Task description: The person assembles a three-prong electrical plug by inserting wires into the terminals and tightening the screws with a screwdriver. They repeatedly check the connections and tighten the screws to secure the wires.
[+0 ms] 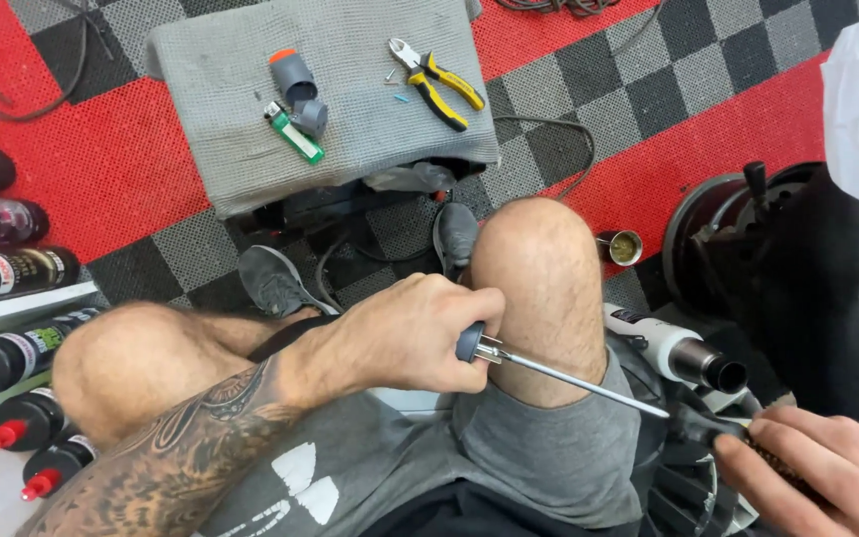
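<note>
My left hand (405, 333) is closed around the dark handle of a long screwdriver (559, 373). Its thin steel shaft runs right across my knee, and its tip meets a dark part at the lower right. My right hand (827, 467) pinches a small dark, textured piece (748, 438) at that tip, over a black wheel-like assembly. A white and black heat gun (673, 348) lies just behind the shaft.
A grey cloth (241, 159) ahead carries yellow-handled pliers (436, 83), a green lighter (294, 131) and grey plastic fittings (295, 85). Black bottles with red caps (12, 358) line a white shelf at left. A small metal cup (622, 247) and black round machine part (748, 239) sit right.
</note>
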